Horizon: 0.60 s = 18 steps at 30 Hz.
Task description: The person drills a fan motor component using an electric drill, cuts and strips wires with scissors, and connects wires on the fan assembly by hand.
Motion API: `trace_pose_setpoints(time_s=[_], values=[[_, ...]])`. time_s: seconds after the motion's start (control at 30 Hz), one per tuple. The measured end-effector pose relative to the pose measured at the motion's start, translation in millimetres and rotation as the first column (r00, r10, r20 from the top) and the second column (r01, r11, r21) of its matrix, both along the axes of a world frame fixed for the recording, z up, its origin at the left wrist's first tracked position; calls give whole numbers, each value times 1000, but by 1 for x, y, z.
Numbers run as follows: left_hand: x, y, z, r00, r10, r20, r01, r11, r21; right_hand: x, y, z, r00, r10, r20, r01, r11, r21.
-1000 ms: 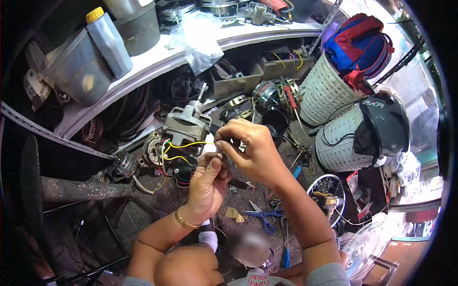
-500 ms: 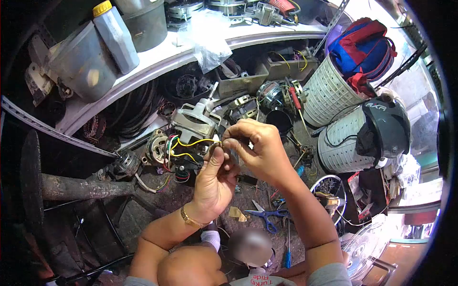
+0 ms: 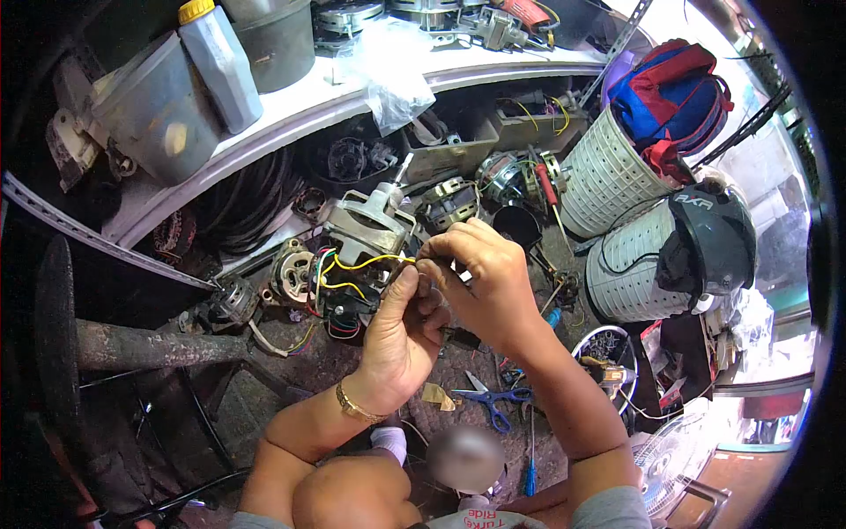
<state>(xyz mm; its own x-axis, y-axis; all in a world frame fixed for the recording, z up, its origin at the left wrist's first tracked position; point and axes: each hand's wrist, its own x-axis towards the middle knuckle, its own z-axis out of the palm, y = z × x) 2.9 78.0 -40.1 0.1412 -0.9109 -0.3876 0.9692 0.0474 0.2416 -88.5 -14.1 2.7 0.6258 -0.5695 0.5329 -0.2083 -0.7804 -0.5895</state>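
My left hand [image 3: 397, 339] is closed, thumb pressed toward the fingers, at the end of a yellow wire [image 3: 374, 258]. Just above and to its right, my right hand [image 3: 480, 278] pinches the same wire's tip. The wire runs from a bundle beside a grey metal motor [image 3: 370, 220], which stands behind my hands. A second yellow wire [image 3: 345, 286] curves loosely below the first. Left of the motor lies a round metal part [image 3: 293, 271], and a black part [image 3: 345, 309] sits under the wires. Whether my left fingers hold anything besides the wire is hidden.
Blue scissors [image 3: 498, 397] and a blue-handled screwdriver [image 3: 530, 463] lie on the floor. At the right are a bowl of small parts with a drill [image 3: 617, 376], white baskets [image 3: 608, 181] and a black helmet [image 3: 716, 238]. A curved shelf [image 3: 291, 110] spans the back.
The view has shifted, so motor and shelf items appear farther right. Both hands remain together at the yellow wire's end, with small finger movements.
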Motion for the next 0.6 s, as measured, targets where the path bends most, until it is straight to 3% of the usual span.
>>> trace_pose_setpoints(time_s=[0.27,0.37,0.43,0.47,0.6], values=[[2,2,7,1000,13,-23,-14,1000,-20,-7,-8,0,995,99,-11,-99,978,-183],[6,5,5,999,-41,-8,40,992,-119,-11,-21,4,971,237,5,-224,923,-313],[7,5,5,998,-60,-16,57,989,-138,-11,-31,7,947,300,-118,-318,802,-505],[7,5,6,998,-62,-16,59,989,-138,-7,-34,8,935,340,-100,-336,763,-552],[10,5,7,996,-73,-50,65,987,-150,-1,-44,15,899,408,-160,-419,690,-591]])
